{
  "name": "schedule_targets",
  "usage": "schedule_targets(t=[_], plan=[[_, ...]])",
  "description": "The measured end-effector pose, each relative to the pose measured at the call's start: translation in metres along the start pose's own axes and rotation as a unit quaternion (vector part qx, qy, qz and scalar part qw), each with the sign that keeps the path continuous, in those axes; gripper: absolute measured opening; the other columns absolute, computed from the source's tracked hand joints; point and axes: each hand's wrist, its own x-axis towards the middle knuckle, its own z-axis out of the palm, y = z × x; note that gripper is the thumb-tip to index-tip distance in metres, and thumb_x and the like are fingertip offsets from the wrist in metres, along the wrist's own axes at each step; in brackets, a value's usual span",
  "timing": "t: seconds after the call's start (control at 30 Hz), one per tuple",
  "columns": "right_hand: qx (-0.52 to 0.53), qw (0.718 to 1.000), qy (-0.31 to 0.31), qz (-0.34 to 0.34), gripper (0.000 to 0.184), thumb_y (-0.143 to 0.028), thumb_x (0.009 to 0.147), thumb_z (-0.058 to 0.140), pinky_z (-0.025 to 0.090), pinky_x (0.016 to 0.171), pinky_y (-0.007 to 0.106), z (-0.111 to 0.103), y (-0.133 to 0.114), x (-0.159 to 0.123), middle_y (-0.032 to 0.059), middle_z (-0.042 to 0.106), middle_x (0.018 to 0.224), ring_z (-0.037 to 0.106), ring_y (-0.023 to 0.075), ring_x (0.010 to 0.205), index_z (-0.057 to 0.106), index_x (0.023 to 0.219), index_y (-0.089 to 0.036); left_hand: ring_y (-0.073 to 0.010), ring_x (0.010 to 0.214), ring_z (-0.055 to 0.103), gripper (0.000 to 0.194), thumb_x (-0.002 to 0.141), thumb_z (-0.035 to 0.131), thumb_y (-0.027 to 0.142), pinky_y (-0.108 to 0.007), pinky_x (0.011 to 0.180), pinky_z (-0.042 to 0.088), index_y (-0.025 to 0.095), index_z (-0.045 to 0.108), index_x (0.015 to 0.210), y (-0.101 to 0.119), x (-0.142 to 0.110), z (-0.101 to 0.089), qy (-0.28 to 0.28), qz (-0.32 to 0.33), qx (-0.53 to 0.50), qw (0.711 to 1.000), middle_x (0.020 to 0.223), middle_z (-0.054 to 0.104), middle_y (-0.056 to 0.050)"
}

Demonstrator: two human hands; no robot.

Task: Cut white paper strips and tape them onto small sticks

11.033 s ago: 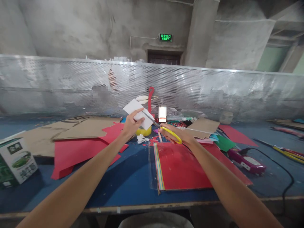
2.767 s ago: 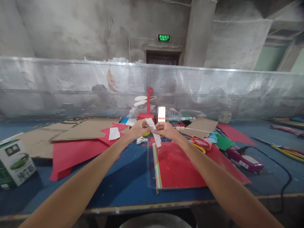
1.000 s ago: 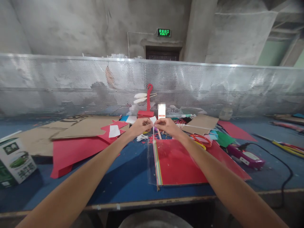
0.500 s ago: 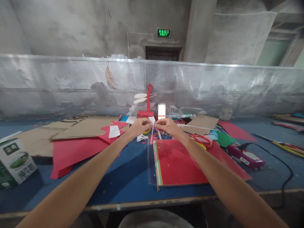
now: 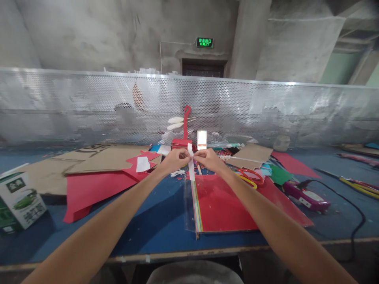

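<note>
A narrow white paper strip (image 5: 191,170) stands upright between my two hands, above the far edge of a stack of red paper (image 5: 227,205) in a clear sleeve. My left hand (image 5: 177,159) pinches the strip's left edge with thumb and forefinger. From the other side my right hand (image 5: 207,159) is closed on the strip's right edge, its fingertips nearly touching those of the left. Behind the hands a red paper piece with a tall curved handle (image 5: 186,126) leans near the perforated screen, and a lit phone (image 5: 201,139) stands beside it.
Brown cardboard (image 5: 103,159) and red sheets (image 5: 100,189) lie left, with a carton (image 5: 20,201) at the far left. Scissors with red and yellow handles (image 5: 251,177), a purple device (image 5: 308,196) with a black cable and pliers (image 5: 352,183) lie right. A perforated metal screen (image 5: 74,106) stands behind.
The white strip has turned from nearly edge-on to showing its broad face. Both hands stay pinched on it in almost the same place.
</note>
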Motion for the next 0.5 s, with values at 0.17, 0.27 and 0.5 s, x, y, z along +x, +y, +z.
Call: schedule_targets(t=[0.17, 0.27, 0.5], plan=[[-0.008, 1.000, 0.012, 0.004, 0.016, -0.028, 0.075, 0.060, 0.042, 0.044, 0.019, -0.0016, -0.0038, -0.0001, 0.0046, 0.068, 0.066, 0.062, 0.0145, 0.058, 0.069, 0.074, -0.014, -0.0127, 0.059, 0.058, 0.013, 0.076, 0.055, 0.027, -0.022, 0.055, 0.044, 0.015, 0.060, 0.074, 0.0021, 0.0010, -0.0002, 0.000, -0.021, -0.010, 1.000, 0.064, 0.063, -0.001], [-0.010, 1.000, 0.007, 0.002, 0.017, -0.028, 0.075, 0.060, 0.042, 0.044, 0.019, -0.0018, -0.0055, -0.0005, 0.0048, 0.069, 0.068, 0.062, 0.0144, 0.059, 0.069, 0.073, -0.014, -0.0135, 0.060, 0.059, 0.012, 0.077, 0.053, 0.026, -0.024, 0.057, 0.045, 0.015, 0.059, 0.074, 0.0028, 0.0009, -0.0003, -0.004, -0.030, -0.019, 0.999, 0.064, 0.063, -0.001], [-0.006, 1.000, 0.012, -0.020, 0.022, -0.035, 0.076, 0.064, 0.041, 0.045, 0.021, -0.0024, -0.0055, -0.0020, 0.0042, 0.067, 0.064, 0.060, 0.0143, 0.057, 0.070, 0.079, -0.014, -0.0137, 0.060, 0.059, 0.015, 0.079, 0.055, 0.029, -0.024, 0.057, 0.045, 0.015, 0.060, 0.077, 0.0035, 0.0006, -0.0022, -0.017, -0.021, -0.020, 0.999, 0.066, 0.063, -0.002]])
